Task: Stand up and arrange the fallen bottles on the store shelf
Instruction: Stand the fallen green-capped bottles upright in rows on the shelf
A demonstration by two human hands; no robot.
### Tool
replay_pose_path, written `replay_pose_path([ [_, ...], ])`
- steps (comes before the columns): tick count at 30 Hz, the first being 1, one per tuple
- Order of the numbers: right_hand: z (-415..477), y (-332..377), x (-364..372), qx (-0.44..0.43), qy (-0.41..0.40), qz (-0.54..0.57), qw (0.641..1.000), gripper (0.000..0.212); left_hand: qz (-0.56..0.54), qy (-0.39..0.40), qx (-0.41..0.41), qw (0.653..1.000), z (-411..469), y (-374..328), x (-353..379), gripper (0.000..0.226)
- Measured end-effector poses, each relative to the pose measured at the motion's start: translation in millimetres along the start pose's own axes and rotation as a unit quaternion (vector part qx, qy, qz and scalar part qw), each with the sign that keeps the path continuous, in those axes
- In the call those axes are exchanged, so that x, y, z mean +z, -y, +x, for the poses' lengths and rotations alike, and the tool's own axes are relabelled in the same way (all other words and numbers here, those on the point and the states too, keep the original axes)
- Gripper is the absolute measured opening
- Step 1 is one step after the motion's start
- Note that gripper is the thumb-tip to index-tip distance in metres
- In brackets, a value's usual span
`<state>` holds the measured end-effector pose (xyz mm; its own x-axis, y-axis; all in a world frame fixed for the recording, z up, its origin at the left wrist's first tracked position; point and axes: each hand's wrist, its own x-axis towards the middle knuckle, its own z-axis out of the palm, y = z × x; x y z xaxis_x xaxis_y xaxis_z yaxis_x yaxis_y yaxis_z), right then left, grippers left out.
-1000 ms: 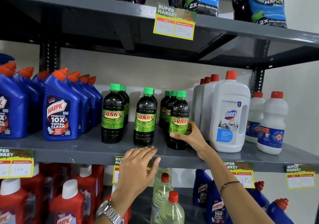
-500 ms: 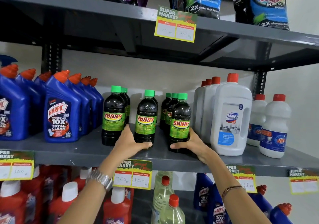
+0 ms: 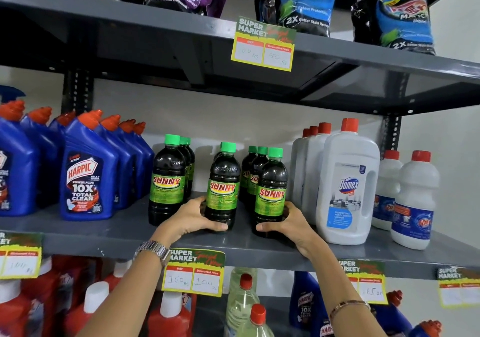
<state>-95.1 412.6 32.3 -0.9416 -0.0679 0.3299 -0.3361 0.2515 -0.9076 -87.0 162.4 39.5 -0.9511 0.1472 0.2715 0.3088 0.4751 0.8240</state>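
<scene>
Dark Sunny bottles with green caps stand upright in three short rows on the grey middle shelf. My left hand wraps the base of the front bottle of the middle row. The base of the front bottle of the right row sits in my right hand. The left row's front bottle stands untouched beside my left hand. All bottles in view are upright.
Blue Harpic bottles fill the shelf's left end. White Domex jugs and smaller white bottles stand to the right. Detergent pouches sit on the shelf above. Price tags hang on the shelf edge; red and clear bottles stand below.
My left hand rose from below the shelf edge and closed around the middle bottle's base. My right hand slid lower on the right bottle. The view moved closer.
</scene>
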Motion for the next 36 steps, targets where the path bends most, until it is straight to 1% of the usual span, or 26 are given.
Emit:
replay_pose_path([
  [3,2,-3,-1,-0.001,-0.024,0.002,1.000,0.079,-0.006,0.003,0.002,1.000,3,1,5,0.084],
  [8,4,-5,-1,0.006,-0.018,0.002,1.000,0.077,-0.036,0.032,-0.002,0.999,5,4,4,0.081],
  [14,8,-7,-1,0.012,-0.011,0.005,1.000,0.085,-0.043,0.041,-0.009,0.998,6,5,2,0.080],
  [16,6,-4,-1,0.018,-0.002,-0.006,1.000,0.089,-0.037,0.035,-0.010,0.999,5,3,3,0.085],
  [19,-6,5,-2,0.039,0.021,-0.041,0.998,0.104,-0.042,0.021,-0.013,0.999,0,1,1,0.107],
  [20,-13,7,-1,0.034,0.002,-0.067,0.997,0.111,-0.059,0.018,-0.014,0.998,-5,0,-3,0.112],
  [21,-22,9,2,0.017,-0.047,-0.101,0.994,0.114,-0.071,0.008,-0.010,0.997,-10,0,-7,0.113],
  [22,-34,10,7,-0.018,-0.122,-0.130,0.984,0.109,-0.062,-0.020,0.008,0.998,-18,1,-12,0.109],
  [23,-48,10,16,-0.073,-0.206,-0.142,0.965,0.097,-0.034,-0.075,0.043,0.996,-26,3,-16,0.099],
  [24,-62,12,26,-0.135,-0.268,-0.136,0.944,0.082,0.007,-0.160,0.092,0.983,-37,4,-19,0.084],
  [25,-72,16,38,-0.184,-0.286,-0.128,0.932,0.070,0.059,-0.262,0.141,0.953,-46,7,-21,0.069],
  [26,-77,20,49,-0.210,-0.265,-0.141,0.931,0.063,0.103,-0.357,0.175,0.912,-55,9,-23,0.060],
  [27,-76,23,60,-0.212,-0.221,-0.173,0.936,0.064,0.123,-0.426,0.195,0.875,-60,11,-26,0.059],
  [28,-72,27,71,-0.197,-0.171,-0.209,0.942,0.070,0.122,-0.459,0.197,0.858,-60,15,-31,0.066],
  [29,-64,30,80,-0.167,-0.130,-0.232,0.949,0.077,0.110,-0.458,0.178,0.864,-57,18,-37,0.076],
  [30,-55,33,87,-0.129,-0.099,-0.234,0.959,0.083,0.088,-0.429,0.142,0.888,-52,22,-44,0.090],
  [32,-37,35,96,-0.055,-0.049,-0.221,0.973,0.091,0.031,-0.321,0.063,0.945,-40,31,-59,0.113],
  [33,-30,35,98,-0.031,-0.032,-0.215,0.975,0.094,0.008,-0.259,0.035,0.965,-34,35,-65,0.118],
  [34,-24,36,98,-0.013,-0.022,-0.198,0.980,0.094,-0.004,-0.200,0.015,0.980,-31,39,-70,0.119],
  [36,-15,38,96,0.013,-0.003,-0.124,0.992,0.090,-0.018,-0.116,0.004,0.993,-26,46,-76,0.107],
])
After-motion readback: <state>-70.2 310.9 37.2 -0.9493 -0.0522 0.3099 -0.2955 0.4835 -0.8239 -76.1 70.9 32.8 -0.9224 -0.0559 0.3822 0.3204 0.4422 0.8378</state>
